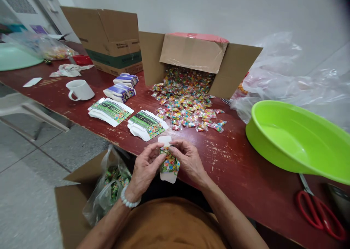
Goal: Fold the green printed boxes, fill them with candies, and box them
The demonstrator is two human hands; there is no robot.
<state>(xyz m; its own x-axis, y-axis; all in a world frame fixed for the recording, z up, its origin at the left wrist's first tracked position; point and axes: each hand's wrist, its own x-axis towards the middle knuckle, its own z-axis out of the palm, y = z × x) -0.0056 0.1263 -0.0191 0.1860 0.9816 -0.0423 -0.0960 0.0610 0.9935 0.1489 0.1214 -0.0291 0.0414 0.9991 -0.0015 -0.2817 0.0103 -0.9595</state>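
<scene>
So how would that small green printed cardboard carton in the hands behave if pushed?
The carton is probably light: its white flaps look thin. It might crush easily, with flaps unfolded at both ends. Its flat panels suggest it would slide rather than roll.

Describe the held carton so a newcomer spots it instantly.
At the near edge of the red table, find the left hand and right hand. Between them is a green printed carton with white flaps; unlike the stacked green cartons, only it is held.
</scene>
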